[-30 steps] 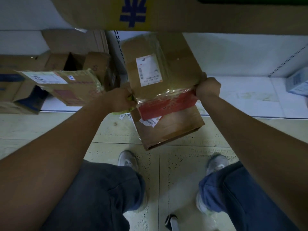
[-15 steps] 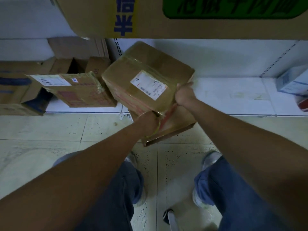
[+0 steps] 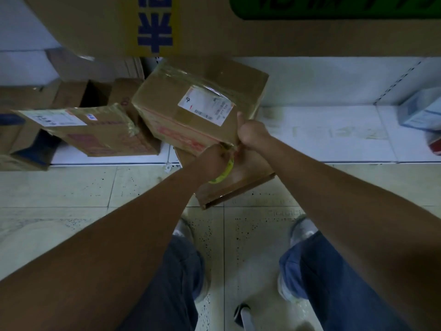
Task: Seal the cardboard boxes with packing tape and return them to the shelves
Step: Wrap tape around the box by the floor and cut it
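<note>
While both forearms reach forward over the tiled floor [image 3: 71, 192], two shoes and blue trouser legs [image 3: 334, 271] show nearest the camera, with a small dark object [image 3: 242, 314] on the tiles between the feet. Further out, the left hand [image 3: 211, 163] is curled round a roll of packing tape [image 3: 223, 174] with a yellow-green core, its grip closed on the roll right at the near lower corner of the upper cardboard box [image 3: 198, 103]. The right hand [image 3: 251, 133] is just beside it, fingers curled and thumb raised against the box's near right edge; its grip is closed on that corner. The upper box is tilted, glossy with clear tape, bears a white shipping label [image 3: 206, 105] on its top face and red print on its side. It rests on a lower cardboard box [image 3: 245, 182], whose near corner overhangs the floor. To the left, a second labelled box [image 3: 95, 130] lies tilted on the white bottom shelf [image 3: 334, 139], with open brown cartons [image 3: 78, 94] behind it. At far right on the shelf sits a pale blue package [image 3: 422, 113]. Overhead, a large carton [image 3: 95, 25] with blue characters and a green patch fills the top of the view.
</note>
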`<state>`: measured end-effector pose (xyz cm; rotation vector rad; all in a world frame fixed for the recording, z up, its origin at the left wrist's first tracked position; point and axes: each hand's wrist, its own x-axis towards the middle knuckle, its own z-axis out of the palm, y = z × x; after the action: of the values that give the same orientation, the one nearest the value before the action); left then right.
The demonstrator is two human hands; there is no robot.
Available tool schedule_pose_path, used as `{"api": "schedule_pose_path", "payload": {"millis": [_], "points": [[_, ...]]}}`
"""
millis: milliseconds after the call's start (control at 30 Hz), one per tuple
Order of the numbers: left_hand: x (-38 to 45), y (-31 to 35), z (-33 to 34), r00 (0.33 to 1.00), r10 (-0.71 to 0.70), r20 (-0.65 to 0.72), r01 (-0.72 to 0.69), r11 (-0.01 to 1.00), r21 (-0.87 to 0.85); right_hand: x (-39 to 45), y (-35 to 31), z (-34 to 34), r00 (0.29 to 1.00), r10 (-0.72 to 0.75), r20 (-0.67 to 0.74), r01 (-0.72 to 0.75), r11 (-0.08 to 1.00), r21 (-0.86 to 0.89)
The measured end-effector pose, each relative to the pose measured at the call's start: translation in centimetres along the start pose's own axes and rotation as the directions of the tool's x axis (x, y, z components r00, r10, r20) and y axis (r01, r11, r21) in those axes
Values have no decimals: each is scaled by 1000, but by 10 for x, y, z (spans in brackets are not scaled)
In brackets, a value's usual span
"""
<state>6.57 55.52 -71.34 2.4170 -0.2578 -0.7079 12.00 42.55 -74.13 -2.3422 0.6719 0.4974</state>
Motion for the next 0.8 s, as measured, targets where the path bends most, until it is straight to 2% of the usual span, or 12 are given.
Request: {"api": "schedule_pose_path", "payload": {"millis": [67, 133, 200, 267, 367, 433, 567, 667, 733, 800], "points": [[7, 1, 2, 999, 49, -8, -49, 999, 18, 3, -1, -10, 995, -4, 100, 12, 997, -78], [12, -1, 2, 999, 33, 0, -33, 999, -10, 2, -2, -17, 981, -48, 187, 77, 986, -146], [16, -4, 2, 999, 43, 31, -42, 999, -21, 2, 2, -20, 974, -111, 197, 143, 977, -158], [17, -9, 1, 994, 60, 86, -58, 998, -26, 6, 6, -21, 971, -122, 207, 149, 981, -121], [16, -12, 2, 987, 109, 116, -113, 993, 33, 0, 8, -20, 978, -177, 106, 199, 949, -246], [15, -10, 2, 984, 128, 122, -138, 987, 76, -13, 12, -20, 982, -184, 33, 187, 955, -231], [11, -10, 1, 997, 74, -16, -70, 986, 153, -52, 29, -45, 956, -292, 31, 290, 925, -244], [20, -18, 10, 995, 35, -91, -22, 990, 138, -97, 44, -85, 928, -372, -2, 360, 900, -247], [-3, 5, 3, 995, -15, -102, 31, 986, 161, -133, 56, -114, 887, -455, -80, 425, 871, -245], [-20, 22, 2, 988, -55, -141, 81, 979, 188, -177, 70, -142, 803, -549, -234, 483, 828, -284]]}}
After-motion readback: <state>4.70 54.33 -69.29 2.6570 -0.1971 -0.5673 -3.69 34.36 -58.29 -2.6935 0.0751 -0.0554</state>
